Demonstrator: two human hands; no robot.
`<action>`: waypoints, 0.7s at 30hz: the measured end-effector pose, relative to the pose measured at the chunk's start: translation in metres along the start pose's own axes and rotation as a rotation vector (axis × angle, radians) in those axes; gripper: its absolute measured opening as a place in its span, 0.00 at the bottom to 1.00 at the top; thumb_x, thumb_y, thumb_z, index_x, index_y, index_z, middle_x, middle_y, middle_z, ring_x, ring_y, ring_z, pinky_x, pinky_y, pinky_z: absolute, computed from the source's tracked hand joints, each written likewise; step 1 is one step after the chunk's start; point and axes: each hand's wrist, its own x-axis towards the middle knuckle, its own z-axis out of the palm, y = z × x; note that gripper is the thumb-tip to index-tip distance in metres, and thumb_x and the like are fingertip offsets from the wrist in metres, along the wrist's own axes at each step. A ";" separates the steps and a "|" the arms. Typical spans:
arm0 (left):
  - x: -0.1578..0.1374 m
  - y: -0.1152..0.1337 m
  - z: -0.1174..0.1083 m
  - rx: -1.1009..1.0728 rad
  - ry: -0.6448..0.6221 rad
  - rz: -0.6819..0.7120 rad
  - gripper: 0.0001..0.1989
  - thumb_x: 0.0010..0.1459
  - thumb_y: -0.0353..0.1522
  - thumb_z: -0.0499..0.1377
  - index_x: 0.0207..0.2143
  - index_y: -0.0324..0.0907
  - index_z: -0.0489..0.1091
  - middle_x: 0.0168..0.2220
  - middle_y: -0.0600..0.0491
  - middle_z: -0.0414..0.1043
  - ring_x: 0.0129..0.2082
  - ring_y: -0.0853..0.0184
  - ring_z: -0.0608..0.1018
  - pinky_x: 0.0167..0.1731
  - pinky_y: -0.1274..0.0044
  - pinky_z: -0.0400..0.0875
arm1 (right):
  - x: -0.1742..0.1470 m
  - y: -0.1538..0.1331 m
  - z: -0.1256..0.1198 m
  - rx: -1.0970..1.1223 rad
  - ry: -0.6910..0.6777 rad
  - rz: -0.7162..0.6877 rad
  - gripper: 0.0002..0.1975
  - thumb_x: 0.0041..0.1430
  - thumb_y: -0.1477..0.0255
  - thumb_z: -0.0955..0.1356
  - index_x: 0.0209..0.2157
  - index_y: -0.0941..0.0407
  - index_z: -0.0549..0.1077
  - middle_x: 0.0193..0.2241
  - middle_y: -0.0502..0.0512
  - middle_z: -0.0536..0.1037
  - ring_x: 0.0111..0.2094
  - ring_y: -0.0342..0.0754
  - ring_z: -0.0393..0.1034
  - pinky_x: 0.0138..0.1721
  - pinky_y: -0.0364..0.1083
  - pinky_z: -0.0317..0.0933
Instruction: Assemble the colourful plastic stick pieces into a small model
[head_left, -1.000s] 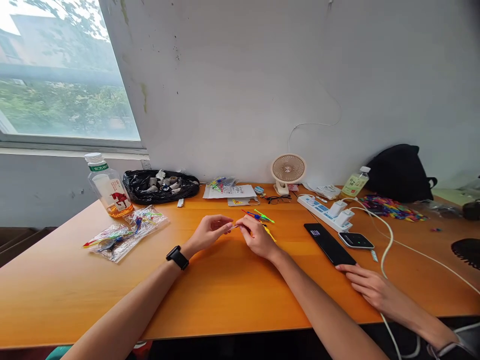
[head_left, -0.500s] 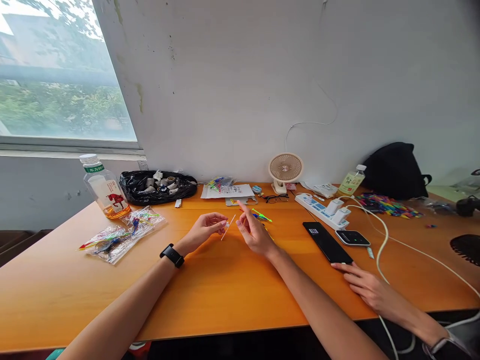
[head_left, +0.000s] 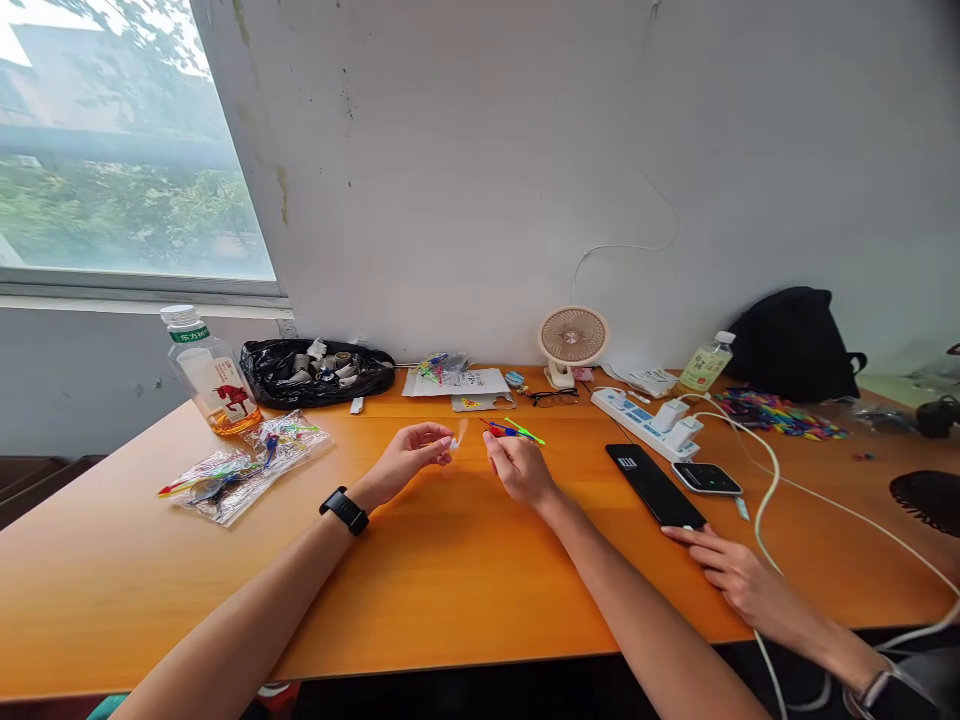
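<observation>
Between the thumb and fingertips of my left hand is a small white propeller; its blade is a faint blur. A black watch is on that wrist. My right hand is a short gap to the right, its fingers curled in with nothing visible in them. Just behind the right hand, thin coloured plastic pieces in green, blue and red lie on the table, partly covered by its fingers.
Clear bags of plastic parts and a drink bottle are at left. Behind are a black bag of scraps and a fan. At right, another person's hand touches a black phone, near a power strip with cables.
My right index finger, stretched up beside the propeller before, has curled in, and the hand sits slightly farther right. The propeller blade, sharp and slanted earlier, is now blurred. My left hand stays put.
</observation>
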 end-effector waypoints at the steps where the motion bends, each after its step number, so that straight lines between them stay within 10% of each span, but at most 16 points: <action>1: 0.000 -0.001 0.000 -0.007 0.003 -0.002 0.19 0.54 0.42 0.71 0.41 0.38 0.76 0.36 0.51 0.77 0.34 0.68 0.77 0.43 0.72 0.70 | 0.000 -0.001 0.000 -0.016 -0.025 -0.010 0.33 0.74 0.54 0.53 0.18 0.55 0.62 0.17 0.51 0.70 0.23 0.45 0.66 0.29 0.45 0.48; 21: 0.002 -0.015 -0.002 0.005 -0.066 -0.040 0.19 0.57 0.42 0.69 0.43 0.38 0.75 0.36 0.51 0.76 0.34 0.70 0.76 0.40 0.75 0.70 | -0.002 -0.004 0.003 -0.064 -0.063 -0.064 0.25 0.76 0.58 0.55 0.31 0.54 0.73 0.24 0.51 0.76 0.27 0.46 0.69 0.30 0.44 0.48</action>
